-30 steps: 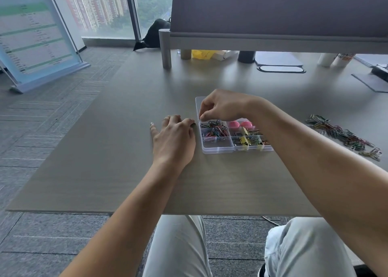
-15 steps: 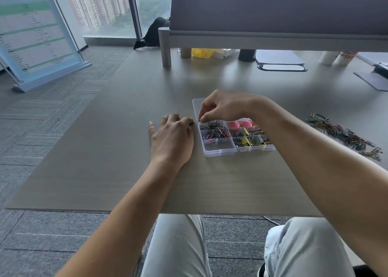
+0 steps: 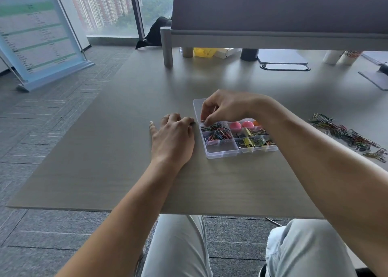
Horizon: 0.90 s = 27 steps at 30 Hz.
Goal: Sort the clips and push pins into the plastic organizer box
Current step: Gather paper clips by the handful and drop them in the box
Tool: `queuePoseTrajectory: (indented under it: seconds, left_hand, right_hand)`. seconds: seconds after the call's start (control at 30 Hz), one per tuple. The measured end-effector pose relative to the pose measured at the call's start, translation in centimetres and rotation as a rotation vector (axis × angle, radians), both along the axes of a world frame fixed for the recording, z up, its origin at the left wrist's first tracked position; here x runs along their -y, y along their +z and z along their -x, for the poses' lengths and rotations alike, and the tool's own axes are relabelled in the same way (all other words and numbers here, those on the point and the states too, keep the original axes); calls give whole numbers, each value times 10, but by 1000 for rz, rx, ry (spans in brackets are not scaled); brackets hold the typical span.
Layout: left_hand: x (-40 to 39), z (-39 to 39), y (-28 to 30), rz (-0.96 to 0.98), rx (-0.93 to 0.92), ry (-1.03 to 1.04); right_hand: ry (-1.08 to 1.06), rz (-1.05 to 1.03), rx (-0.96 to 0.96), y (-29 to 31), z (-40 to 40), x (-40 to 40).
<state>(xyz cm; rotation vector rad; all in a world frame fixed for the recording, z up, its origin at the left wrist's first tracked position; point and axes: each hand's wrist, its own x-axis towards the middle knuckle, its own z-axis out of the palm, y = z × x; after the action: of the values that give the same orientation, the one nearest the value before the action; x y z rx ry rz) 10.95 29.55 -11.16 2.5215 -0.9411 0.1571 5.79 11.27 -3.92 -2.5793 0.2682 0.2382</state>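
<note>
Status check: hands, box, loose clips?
Left hand resting beside box. Right hand over its far-left compartment, fingers curled. Loose clips still piled right. Nothing blocking.

Light: soft daylight from the window [image 3: 109, 8] at far left.
Glare: pale sheen on the far tabletop [image 3: 231, 81].
Edges: wide-angle bending.
Sharpness: slightly soft throughout.

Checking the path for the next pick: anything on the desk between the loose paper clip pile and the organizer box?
Nothing rests on the desk between the paper clip pile and the organizer box. Only the person's right forearm crosses above that gap, its right hand over the box's back-left compartment.
</note>
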Motion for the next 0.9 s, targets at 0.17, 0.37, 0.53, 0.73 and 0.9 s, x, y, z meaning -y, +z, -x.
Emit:
queuePoseTrajectory:
  seconds: [0.17,0.37,0.53,0.73,0.9]
  left_hand:
    - [0,0,0,0,-3,-2]
    - [0,-5,-1,90,-1,20]
    - [-4,-8,1,225,-33,60]
    - [-4,-6,0,180,24,69]
    - [1,-4,0,66,128,58]
  right_hand:
    - [-10,-41,32,-3,1,4]
    - [-13,-163,88,-8,6,10]
    - [-22,-196,104,-10,9,12]
    - [-5,-173,72,-8,8,9]
    - [-2,-120,61,-4,6,6]
